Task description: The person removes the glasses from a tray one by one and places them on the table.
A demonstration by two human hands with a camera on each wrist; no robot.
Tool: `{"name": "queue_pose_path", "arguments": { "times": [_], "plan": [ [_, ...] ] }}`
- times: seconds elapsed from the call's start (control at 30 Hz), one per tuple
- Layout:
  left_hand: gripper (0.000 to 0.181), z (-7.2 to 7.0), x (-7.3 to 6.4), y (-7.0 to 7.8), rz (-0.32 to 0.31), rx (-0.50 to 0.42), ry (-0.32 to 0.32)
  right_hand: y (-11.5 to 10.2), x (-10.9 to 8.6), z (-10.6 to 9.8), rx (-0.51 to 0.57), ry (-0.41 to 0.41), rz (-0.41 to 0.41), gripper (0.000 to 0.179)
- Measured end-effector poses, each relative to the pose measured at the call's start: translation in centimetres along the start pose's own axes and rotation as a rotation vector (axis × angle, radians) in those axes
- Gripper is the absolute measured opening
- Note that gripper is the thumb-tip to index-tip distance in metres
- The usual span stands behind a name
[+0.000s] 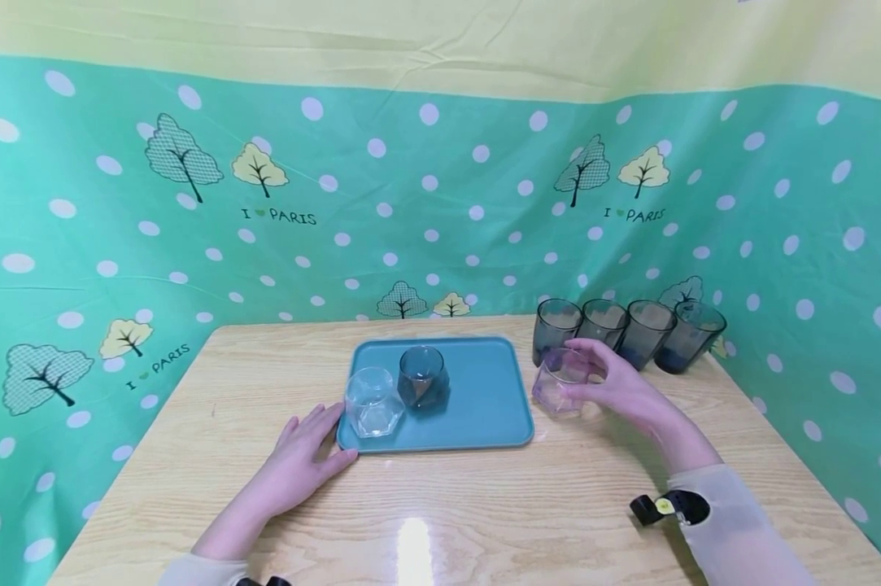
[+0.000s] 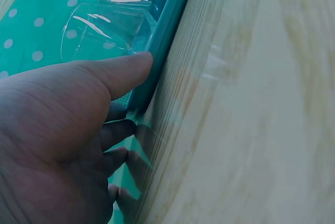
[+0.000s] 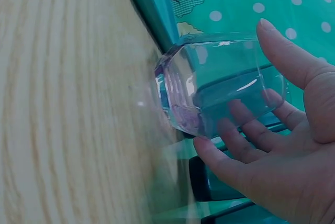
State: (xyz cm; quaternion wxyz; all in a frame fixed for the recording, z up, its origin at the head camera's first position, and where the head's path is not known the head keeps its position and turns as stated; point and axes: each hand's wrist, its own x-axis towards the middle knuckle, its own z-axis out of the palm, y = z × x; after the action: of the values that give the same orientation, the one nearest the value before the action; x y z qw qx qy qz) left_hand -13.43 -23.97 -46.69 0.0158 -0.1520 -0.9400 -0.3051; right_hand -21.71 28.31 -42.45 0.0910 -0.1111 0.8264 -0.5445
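Observation:
My right hand (image 1: 619, 387) holds a clear, purple-tinted drinking glass (image 1: 555, 391) near the tray's right edge. In the right wrist view, the thumb is at the rim of this glass (image 3: 220, 90) and the fingers spread along its side. My left hand (image 1: 301, 460) rests at the near left corner of a blue tray (image 1: 477, 407), its thumb by the front edge and its relaxed fingers by the left side. On the tray stand a clear glass (image 1: 374, 407) at the left and a dark grey glass (image 1: 421, 378) beside it.
Several tall dark glasses (image 1: 557, 321) stand in a row at the table's back right, just behind my right hand. Wood-grained table (image 1: 484, 513) surrounds the tray. A green dotted cloth (image 1: 425, 203) hangs behind and along the sides.

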Motion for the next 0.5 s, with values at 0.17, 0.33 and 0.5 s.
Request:
{"name": "queue_pose_path", "arguments": {
  "times": [0.17, 0.33, 0.5],
  "plan": [
    [0.082, 0.1, 0.0, -0.3, 0.001, 0.013, 0.004, -0.8, -0.1, -0.2, 0.009, 0.029, -0.004, 0.092],
    [0.083, 0.1, 0.0, -0.4, -0.002, 0.015, 0.002, -1.7, -0.6, -0.4, 0.002, 0.067, -0.014, 0.092],
    [0.083, 0.1, 0.1, -0.3, -0.003, 0.008, -0.005, -3.3, -1.2, -0.9, -0.028, 0.102, -0.060, 0.088]
  ]
}}
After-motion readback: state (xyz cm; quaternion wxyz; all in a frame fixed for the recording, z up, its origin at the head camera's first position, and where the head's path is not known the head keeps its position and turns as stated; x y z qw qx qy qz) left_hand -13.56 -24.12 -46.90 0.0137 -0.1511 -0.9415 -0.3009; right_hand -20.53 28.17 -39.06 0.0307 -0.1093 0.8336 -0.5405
